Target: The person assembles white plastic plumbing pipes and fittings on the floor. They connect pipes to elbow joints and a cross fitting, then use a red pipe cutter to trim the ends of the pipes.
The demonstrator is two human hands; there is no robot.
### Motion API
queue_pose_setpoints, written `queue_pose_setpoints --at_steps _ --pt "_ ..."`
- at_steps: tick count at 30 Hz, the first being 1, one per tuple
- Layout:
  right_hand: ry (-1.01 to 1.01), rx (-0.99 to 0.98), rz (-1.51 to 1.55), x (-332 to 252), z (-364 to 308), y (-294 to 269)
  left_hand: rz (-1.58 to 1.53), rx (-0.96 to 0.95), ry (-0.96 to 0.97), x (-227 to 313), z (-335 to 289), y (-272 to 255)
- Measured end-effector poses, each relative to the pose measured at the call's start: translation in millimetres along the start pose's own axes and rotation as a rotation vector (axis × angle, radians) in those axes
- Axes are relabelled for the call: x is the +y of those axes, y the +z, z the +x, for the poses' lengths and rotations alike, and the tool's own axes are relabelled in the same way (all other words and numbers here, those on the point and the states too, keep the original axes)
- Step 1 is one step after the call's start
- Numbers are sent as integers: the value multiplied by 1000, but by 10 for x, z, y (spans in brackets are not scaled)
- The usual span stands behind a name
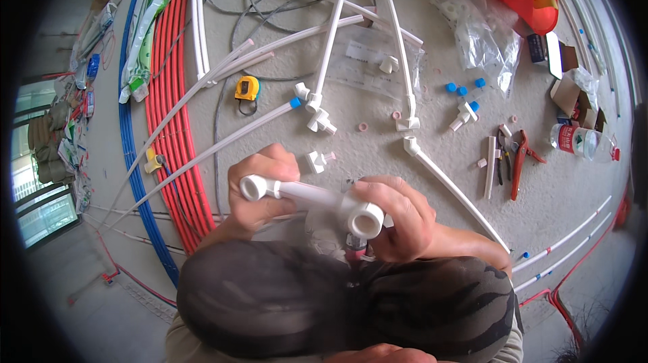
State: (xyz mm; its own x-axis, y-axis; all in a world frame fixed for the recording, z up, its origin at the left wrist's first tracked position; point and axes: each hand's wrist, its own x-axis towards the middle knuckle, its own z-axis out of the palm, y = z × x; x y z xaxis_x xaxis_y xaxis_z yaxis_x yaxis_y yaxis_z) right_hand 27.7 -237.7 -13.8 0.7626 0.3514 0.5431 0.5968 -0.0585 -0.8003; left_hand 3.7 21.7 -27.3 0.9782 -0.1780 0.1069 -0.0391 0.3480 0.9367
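Note:
My left hand [260, 187] grips one end of a short white plastic pipe [307, 194] with an elbow fitting [253, 187] on its left end. My right hand [398, 218] holds the white tee fitting [361, 218] on the pipe's other end, its round opening facing the camera. Both hands are just above my knees in dark camouflage trousers [344, 302]. A small red-and-grey part [356, 245] shows under the tee fitting.
On the concrete floor lie long white pipes with fittings [317, 106], red pipes [172, 113], blue pipes [131, 147], a yellow tape measure [247, 88], red pipe cutters [520, 160], bags of fittings [482, 42], blue caps [462, 90] and a water bottle [584, 142].

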Motion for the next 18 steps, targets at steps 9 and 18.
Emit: queue_pose_setpoints --at_steps 9,18 --pt "127 -5 35 56 -42 56 -24 60 -118 -146 -93 -70" --pt "218 -49 45 95 -142 31 4 157 -177 -204 -227 113"
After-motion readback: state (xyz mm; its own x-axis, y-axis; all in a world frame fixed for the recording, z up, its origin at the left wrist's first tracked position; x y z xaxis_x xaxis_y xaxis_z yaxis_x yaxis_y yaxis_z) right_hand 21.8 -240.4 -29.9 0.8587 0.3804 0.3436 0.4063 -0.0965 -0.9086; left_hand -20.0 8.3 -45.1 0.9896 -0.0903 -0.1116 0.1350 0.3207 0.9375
